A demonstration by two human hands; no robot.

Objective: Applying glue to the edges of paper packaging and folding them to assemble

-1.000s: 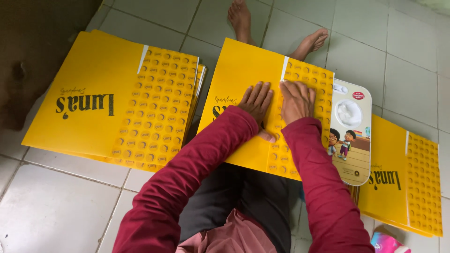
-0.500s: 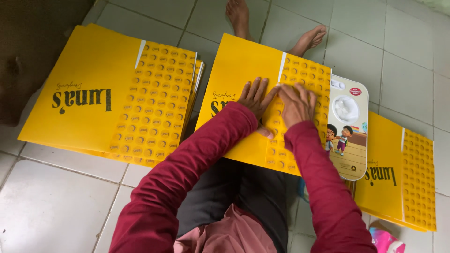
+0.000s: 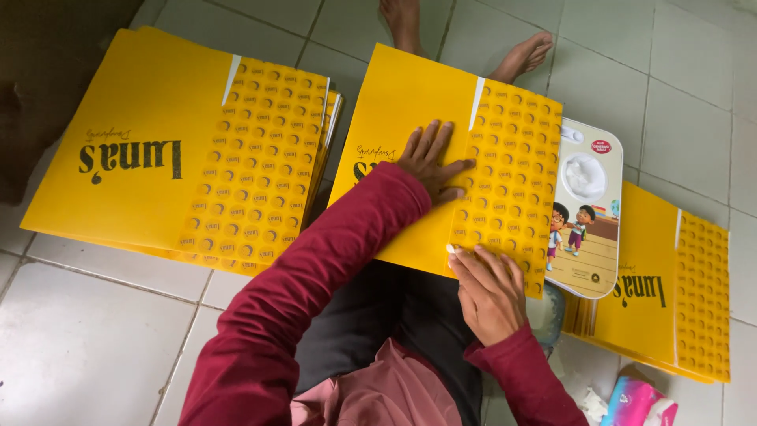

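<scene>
Yellow folder (image 3: 410,134) on lap: left hand (image 3: 430,162) flat, pressing; right hand (image 3: 489,292) open, fingertips on dotted flap edge; stacks both sides.

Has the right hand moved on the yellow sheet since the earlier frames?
Yes. The right hand has slid toward the person, from beside the left hand down to the near edge of the yellow sheet.

Soft, even daylight; mild sheen on floor tiles (image 3: 694,71) toward 1 o'clock. Dim corner at 10 o'clock. Focus sharp, shadows faint.
</scene>
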